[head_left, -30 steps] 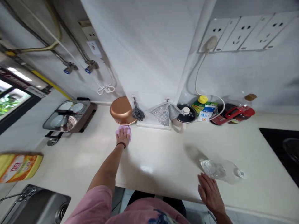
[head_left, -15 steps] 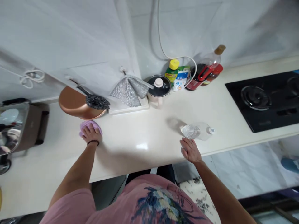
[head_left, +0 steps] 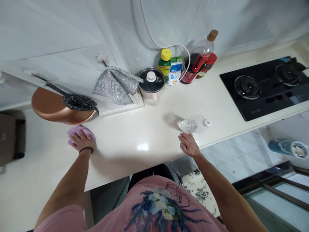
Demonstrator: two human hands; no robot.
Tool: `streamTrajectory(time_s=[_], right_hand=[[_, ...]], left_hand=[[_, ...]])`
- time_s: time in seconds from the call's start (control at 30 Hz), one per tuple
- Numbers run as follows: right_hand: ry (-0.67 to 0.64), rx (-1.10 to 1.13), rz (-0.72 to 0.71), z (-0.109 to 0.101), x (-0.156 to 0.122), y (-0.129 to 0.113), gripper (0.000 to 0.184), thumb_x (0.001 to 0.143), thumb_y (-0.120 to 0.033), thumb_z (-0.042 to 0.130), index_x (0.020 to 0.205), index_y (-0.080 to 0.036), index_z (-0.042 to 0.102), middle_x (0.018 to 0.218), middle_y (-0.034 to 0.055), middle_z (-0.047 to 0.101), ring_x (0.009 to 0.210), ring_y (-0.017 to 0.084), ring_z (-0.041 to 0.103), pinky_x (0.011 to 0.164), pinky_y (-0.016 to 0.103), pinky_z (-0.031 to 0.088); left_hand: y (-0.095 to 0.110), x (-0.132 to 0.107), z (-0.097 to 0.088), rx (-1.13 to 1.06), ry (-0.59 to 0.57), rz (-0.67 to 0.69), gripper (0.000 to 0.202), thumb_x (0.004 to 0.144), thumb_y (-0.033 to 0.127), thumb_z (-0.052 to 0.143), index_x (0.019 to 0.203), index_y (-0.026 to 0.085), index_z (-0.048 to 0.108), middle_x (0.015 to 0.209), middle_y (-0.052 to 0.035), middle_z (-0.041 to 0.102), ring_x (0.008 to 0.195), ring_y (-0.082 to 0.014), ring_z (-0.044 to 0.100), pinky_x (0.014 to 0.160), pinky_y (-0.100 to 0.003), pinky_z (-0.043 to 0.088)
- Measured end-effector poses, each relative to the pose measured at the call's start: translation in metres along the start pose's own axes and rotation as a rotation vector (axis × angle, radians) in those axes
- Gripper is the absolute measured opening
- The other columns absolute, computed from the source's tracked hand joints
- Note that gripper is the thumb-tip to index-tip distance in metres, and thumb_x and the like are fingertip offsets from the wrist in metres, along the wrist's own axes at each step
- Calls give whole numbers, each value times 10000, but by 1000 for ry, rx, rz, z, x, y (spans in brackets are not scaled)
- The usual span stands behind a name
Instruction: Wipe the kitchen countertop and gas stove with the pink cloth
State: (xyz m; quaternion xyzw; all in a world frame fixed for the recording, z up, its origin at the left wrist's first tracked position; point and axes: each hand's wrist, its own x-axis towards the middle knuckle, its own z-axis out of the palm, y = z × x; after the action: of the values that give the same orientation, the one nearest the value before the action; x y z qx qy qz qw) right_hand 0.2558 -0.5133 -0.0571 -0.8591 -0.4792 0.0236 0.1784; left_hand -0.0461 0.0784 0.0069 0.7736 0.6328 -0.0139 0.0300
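My left hand [head_left: 82, 141] lies flat on a purple cloth [head_left: 74, 131], pressing it onto the cream countertop [head_left: 135, 141] just in front of a copper pan [head_left: 51, 108]. Fingers of that hand are stretched over the cloth. My right hand [head_left: 189, 144] rests palm down near the counter's front edge, fingers out, holding nothing. Just beyond its fingertips a clear plastic bottle [head_left: 195, 125] lies on its side with its white cap pointing right.
A steel scourer [head_left: 78, 101] rests on the pan; a grey mesh cloth [head_left: 115, 84] hangs over a white board. Behind are a small lidded pot [head_left: 151, 84], a yellow-capped bottle [head_left: 164, 63], a carton, sauce bottles [head_left: 201, 61]. A black gas hob [head_left: 263, 87] is at right.
The view has swung to the right and down, bringing the hob in. My left hand with the cloth has slid a little toward me from the pan. My right hand stays by the bottle.
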Motion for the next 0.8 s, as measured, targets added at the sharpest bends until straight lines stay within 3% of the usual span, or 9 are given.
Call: streamTrajectory(time_s=[0.23,0.6,0.8], right_hand=[[62,6,-55,5,1,6,512,1026,-366,444,1493,-173,529,1589,114,510,1487,256,412,1305,524,207],[207,61,-128,8,6,8,504,988,-342,504,1467,-191,541,1538,139,560,1443,271,481,1287,562,272],[228,64,-132,11,7,9,502,978,-328,506,1453,-175,559,1539,144,561,1442,284,480,1282,558,293]], left_hand=[[-7,-53,5,-17,12,44,654,1093,454,213,1665,140,189,1755,-211,139,1617,-383,116,1257,-645,221],[-15,-126,22,-63,-17,81,678,1078,487,221,1680,180,179,1766,-193,105,1631,-360,65,1288,-641,143],[-28,-190,34,-85,4,157,649,1092,419,313,1665,129,226,1759,-212,126,1624,-363,69,1282,-644,123]])
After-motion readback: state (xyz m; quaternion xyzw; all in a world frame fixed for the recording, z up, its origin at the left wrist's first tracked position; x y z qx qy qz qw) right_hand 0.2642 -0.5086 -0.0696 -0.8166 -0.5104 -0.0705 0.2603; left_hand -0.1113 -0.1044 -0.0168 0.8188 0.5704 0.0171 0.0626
